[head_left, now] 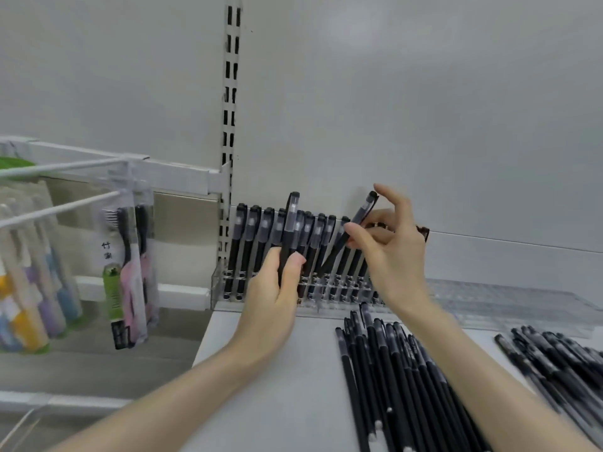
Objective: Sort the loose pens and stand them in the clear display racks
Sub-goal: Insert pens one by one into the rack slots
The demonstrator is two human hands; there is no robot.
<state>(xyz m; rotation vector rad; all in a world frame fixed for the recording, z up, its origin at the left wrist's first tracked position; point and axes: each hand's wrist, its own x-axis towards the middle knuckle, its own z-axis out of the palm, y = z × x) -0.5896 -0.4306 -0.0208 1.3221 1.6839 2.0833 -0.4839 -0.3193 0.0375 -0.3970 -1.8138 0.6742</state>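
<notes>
The left hand (pixel 277 282) is closed around 1 black pen (pixel 288 236), held upright with its clear-capped end up, just in front of the row of pens already standing in the clear display rack (pixel 218 285). The thumb lies across the barrel and the fingers wrap behind it.

The right hand (pixel 391 252) pinches a second black pen (pixel 350 234) between thumb and forefinger around mid-barrel; the other fingers are spread loosely above. This pen is tilted, its cap up to the right and its tip down to the left, reaching toward the rack among the standing pens; whether the tip touches the rack cannot be told.

The rack sits at the far edge of the white shelf (pixel 277 386), against the grey back panel (pixel 391 93), beside a slotted upright (pixel 231 93). The standing pens (pixel 257 249) fill its left part, all upright with caps up. A second clear rack (pixel 509 301) lies farther right along the back.

On the near right of the shelf lie 2 heaps of loose black pens: 1 pile (pixel 391 380) under the right forearm, another pile (pixel 554 360) at the right edge.

To the left, packaged toothbrushes (pixel 130 272) hang from white hooks (pixel 65 207)
</notes>
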